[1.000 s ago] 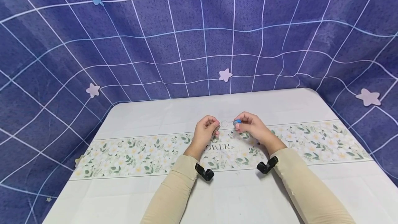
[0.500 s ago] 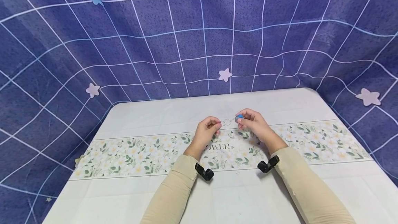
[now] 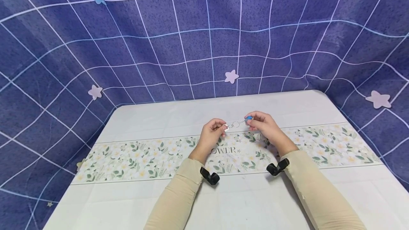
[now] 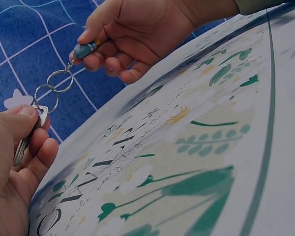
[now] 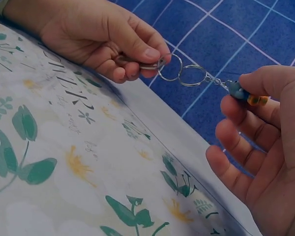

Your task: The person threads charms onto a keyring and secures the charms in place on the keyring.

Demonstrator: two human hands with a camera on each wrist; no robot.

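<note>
My left hand pinches a silver key between thumb and fingers. The key hangs on a thin metal ring, which is linked through a second key ring. From that second ring a short chain runs to a small blue charm with orange-yellow parts at one end. Thumb and forefinger of my right hand pinch the charm, its other fingers loosely bent below. Rings and chain stretch nearly straight between the hands, above the table. Part of the key is hidden by the left fingers.
A white tabletop carries a printed band of flowers and leaves across it. Behind and beside it hangs a blue curtain with a white grid and stars. Each wrist wears a small black camera.
My right hand has drawn the charm right and slightly away, so the rings and chain now stretch out between the hands. The left hand is nearly still, with more of the key's head showing.
</note>
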